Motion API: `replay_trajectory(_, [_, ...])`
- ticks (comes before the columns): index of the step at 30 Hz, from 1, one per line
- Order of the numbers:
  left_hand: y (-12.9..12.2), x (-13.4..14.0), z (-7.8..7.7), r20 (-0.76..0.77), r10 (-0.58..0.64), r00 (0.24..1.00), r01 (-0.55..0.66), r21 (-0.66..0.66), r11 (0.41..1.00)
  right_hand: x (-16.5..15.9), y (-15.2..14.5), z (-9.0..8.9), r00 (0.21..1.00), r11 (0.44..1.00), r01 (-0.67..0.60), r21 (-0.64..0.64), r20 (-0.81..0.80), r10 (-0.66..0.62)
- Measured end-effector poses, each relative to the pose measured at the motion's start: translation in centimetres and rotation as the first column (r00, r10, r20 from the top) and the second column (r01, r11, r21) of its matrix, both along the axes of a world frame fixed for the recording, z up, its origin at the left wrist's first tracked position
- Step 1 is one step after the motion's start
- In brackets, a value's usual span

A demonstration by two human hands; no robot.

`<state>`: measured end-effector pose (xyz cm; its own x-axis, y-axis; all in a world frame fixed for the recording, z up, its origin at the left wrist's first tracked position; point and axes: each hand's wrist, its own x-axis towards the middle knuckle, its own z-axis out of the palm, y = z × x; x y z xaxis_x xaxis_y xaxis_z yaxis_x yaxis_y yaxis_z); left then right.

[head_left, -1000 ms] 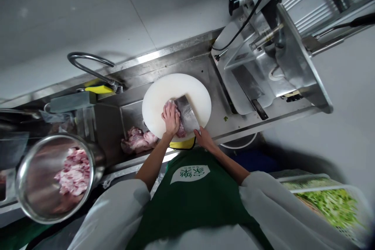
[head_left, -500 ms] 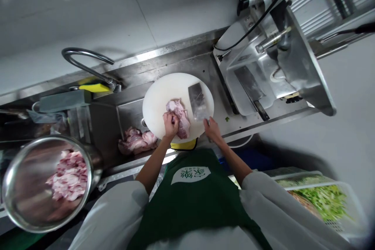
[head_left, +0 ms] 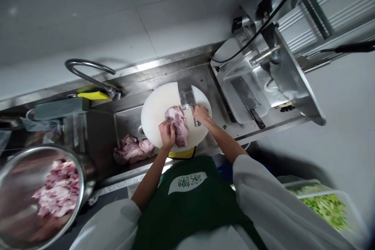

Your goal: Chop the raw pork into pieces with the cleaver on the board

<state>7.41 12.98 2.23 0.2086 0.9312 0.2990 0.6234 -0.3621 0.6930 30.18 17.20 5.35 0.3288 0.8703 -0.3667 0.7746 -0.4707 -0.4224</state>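
Note:
A piece of raw meat point(head_left: 180, 129) lies on the round white cutting board point(head_left: 152, 115). My left hand point(head_left: 168, 133) is closed on the left edge of this meat, its fingers curled. My right hand point(head_left: 201, 114) grips the handle of a cleaver point(head_left: 186, 94), whose broad blade is over the far part of the board, close to the meat's far end. Whether the blade touches the board I cannot tell. More raw meat point(head_left: 133, 149) lies in the sink, left of the board.
A steel pot point(head_left: 83, 179) with cut meat stands at the left. Behind the sink are a faucet point(head_left: 88, 71) and a yellow cloth point(head_left: 93, 95). To the right are a slicing machine point(head_left: 293, 74), a second cleaver point(head_left: 245, 93) and a basket of chopped greens point(head_left: 328, 207).
My right hand has moved the cleaver left and away from me, from the board's right side toward the meat's far end. My left hand stays on the meat. The view has shifted slightly.

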Motion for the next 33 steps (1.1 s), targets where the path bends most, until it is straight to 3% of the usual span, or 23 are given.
replay_trajectory(3, [0.0,0.1,-0.1,-0.005,-0.027,1.000,0.027,-0.035,0.999,1.7,-1.3,1.1,0.998,0.999,-0.042,-0.014,0.038,0.043])
replay_trajectory(5, [0.0,0.3,-0.2,-0.007,-0.051,0.999,0.051,-0.059,0.997,5.2,-3.8,1.7,0.994,1.000,0.004,-0.009,0.108,-0.003])
replay_trajectory(7, [-0.2,0.5,-0.5,-0.004,-0.060,0.998,0.059,-0.064,0.996,10.0,-7.8,2.3,0.958,0.992,0.128,0.003,0.257,-0.124])
replay_trajectory(10, [-0.4,0.8,-0.7,0.014,-0.022,1.000,0.023,-0.058,0.998,17.5,-14.3,2.3,0.813,0.922,0.387,-0.022,0.481,-0.329])
replay_trajectory(13, [-0.4,1.0,-0.4,0.004,-0.004,1.000,0.005,-0.079,0.997,22.2,-17.9,1.2,0.812,0.909,0.409,-0.078,0.485,-0.324])
replay_trajectory(16, [-0.4,0.4,0.5,-0.005,0.015,1.000,-0.016,-0.073,0.997,23.5,-18.7,0.5,0.861,0.930,0.362,-0.068,0.406,-0.305])
replay_trajectory(20, [-1.4,-2.8,2.2,0.029,0.211,0.977,-0.211,0.016,0.977,21.9,-20.5,1.7,0.896,0.924,0.360,0.126,0.231,-0.380])
replay_trajectory(23, [-2.9,-6.1,3.1,0.055,0.396,0.916,-0.399,0.068,0.914,18.3,-22.6,3.6,0.873,0.822,0.484,0.301,-0.101,-0.477])
replay_trajectory(25, [-3.7,-7.9,3.7,0.086,0.489,0.868,-0.496,0.095,0.863,14.7,-23.0,4.7,0.796,0.775,0.578,0.254,-0.382,-0.469])
replay_trajectory(27, [-3.9,-8.6,4.4,0.125,0.529,0.840,-0.542,0.127,0.831,10.3,-22.1,5.1,0.712,0.752,0.631,0.192,-0.527,-0.464])
replay_trajectory(29, [-3.5,-8.1,5.1,0.143,0.500,0.854,-0.519,0.163,0.839,5.7,-20.3,4.7,0.677,0.773,0.624,0.113,-0.571,-0.464])
replay_trajectory(30, [-3.1,-7.4,5.4,0.132,0.461,0.878,-0.478,0.175,0.861,3.6,-19.1,4.1,0.678,0.814,0.576,0.076,-0.600,-0.424])
replay_trajectory(33, [-1.3,-3.8,5.6,0.017,0.242,0.970,-0.242,0.136,0.961,-1.5,-15.9,2.0,0.730,0.926,0.376,0.009,-0.619,-0.290])
